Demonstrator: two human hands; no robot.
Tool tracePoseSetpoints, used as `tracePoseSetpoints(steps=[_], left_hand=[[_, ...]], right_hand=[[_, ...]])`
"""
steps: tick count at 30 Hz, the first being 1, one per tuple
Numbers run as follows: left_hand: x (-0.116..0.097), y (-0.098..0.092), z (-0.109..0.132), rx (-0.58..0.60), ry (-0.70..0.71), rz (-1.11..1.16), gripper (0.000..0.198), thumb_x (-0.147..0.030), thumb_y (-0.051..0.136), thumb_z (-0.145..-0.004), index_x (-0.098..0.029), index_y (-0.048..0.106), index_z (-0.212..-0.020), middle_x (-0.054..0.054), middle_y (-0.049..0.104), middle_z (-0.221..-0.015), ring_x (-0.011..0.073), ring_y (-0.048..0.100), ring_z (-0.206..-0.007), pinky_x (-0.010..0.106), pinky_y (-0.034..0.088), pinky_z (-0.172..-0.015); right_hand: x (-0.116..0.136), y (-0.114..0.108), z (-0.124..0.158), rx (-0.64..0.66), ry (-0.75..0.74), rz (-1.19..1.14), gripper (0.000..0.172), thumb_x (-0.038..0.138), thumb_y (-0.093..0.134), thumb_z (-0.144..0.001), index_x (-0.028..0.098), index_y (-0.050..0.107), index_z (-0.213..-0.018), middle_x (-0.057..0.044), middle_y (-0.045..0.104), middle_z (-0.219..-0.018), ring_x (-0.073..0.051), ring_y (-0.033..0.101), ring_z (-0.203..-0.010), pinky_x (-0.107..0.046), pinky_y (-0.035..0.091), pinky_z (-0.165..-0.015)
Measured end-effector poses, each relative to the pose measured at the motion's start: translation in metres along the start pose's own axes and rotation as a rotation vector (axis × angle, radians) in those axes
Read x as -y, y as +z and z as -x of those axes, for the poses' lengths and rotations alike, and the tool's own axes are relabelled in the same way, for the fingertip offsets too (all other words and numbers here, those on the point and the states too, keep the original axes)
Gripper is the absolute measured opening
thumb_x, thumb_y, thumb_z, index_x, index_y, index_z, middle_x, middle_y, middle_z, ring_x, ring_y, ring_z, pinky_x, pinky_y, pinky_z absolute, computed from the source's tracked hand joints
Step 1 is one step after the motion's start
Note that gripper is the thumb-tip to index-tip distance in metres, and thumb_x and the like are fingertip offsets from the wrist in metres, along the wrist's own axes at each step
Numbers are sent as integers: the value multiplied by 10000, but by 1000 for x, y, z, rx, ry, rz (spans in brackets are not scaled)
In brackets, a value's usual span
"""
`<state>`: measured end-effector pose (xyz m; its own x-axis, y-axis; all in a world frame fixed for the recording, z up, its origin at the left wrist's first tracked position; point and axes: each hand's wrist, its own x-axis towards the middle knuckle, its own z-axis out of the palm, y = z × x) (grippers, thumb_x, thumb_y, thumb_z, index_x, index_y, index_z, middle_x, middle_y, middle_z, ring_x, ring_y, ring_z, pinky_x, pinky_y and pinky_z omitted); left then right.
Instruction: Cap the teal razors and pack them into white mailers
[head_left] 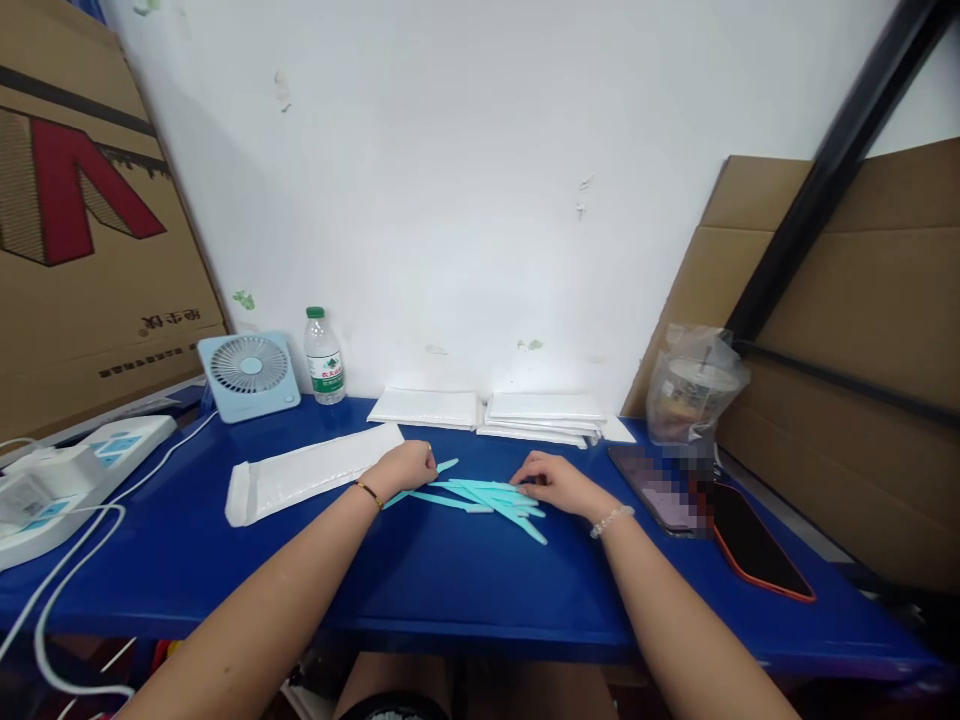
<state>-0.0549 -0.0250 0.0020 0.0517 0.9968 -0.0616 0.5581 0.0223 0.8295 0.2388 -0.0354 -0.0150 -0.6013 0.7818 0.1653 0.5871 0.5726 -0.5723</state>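
Observation:
Several slim teal sticks (480, 494) lie in a loose, crossing pile at the middle of the blue table. My left hand (407, 468) is closed round one teal stick, whose tip (448, 465) shows past the fingers on the right. At the pile's right end, my right hand (551, 483) has its fingers bent and pressed together on the ends of the sticks; how many it grips cannot be made out. Left of my left hand a long white padded envelope (307, 473) lies flat, its flap end toward the left.
White envelopes (540, 412) are stacked along the wall. A blue fan (251, 375), a water bottle (325, 360) and a power strip (112, 470) stand left. Phones (757, 540) and a bagged cup (694, 395) are right on the table (480, 590).

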Motion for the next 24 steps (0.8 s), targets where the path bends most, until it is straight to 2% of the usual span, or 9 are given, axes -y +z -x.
tracePoseSetpoints(steps=[2, 5, 10, 14, 18, 24], left_hand=[[-6, 0, -9, 96, 48, -31, 172, -68, 633, -419, -221, 558, -432, -7, 530, -442, 226, 573, -628, 304, 413, -692], [-14, 11, -19, 209, 132, -60, 127, -121, 663, -443, -222, 618, -507, -18, 582, -505, 164, 522, -540, 252, 384, -595], [-19, 36, -21, 334, 304, -68, 90, -224, 688, -514, -232, 654, -596, -7, 607, -575, 147, 509, -536, 223, 344, -503], [-15, 40, -14, 363, 338, -87, 110, -302, 671, -574, -229, 660, -655, 3, 599, -600, 147, 498, -550, 221, 337, -493], [-13, 37, -9, 387, 372, -203, 193, -372, 580, -663, -217, 650, -755, 7, 591, -676, 151, 508, -616, 227, 364, -546], [-7, 35, -16, 436, 394, -342, 361, -479, 493, -740, -189, 607, -920, 11, 554, -734, 155, 501, -679, 237, 397, -601]], right_hand=[[3, 4, -2, -1, -30, -14, 185, 279, 566, -819, 253, 706, -936, -31, 574, -878, -129, 543, -686, -242, 449, -611], [6, 8, -5, -5, -49, -25, 187, 261, 586, -809, 261, 705, -954, -25, 563, -870, -120, 532, -676, -230, 440, -599], [4, 11, -6, -29, -52, -57, 183, 233, 590, -809, 245, 704, -951, -20, 556, -862, -105, 522, -645, -219, 422, -568], [2, 13, -8, -37, -56, -64, 184, 192, 587, -805, 235, 702, -942, -12, 548, -859, -90, 516, -628, -204, 406, -553], [4, 12, -10, -48, -46, -31, 168, 165, 607, -783, 215, 696, -916, -8, 545, -845, -87, 507, -639, -193, 399, -572], [8, 8, -12, -44, -88, 75, 175, 185, 614, -789, 207, 685, -948, -5, 537, -844, -88, 506, -659, -188, 393, -605]])
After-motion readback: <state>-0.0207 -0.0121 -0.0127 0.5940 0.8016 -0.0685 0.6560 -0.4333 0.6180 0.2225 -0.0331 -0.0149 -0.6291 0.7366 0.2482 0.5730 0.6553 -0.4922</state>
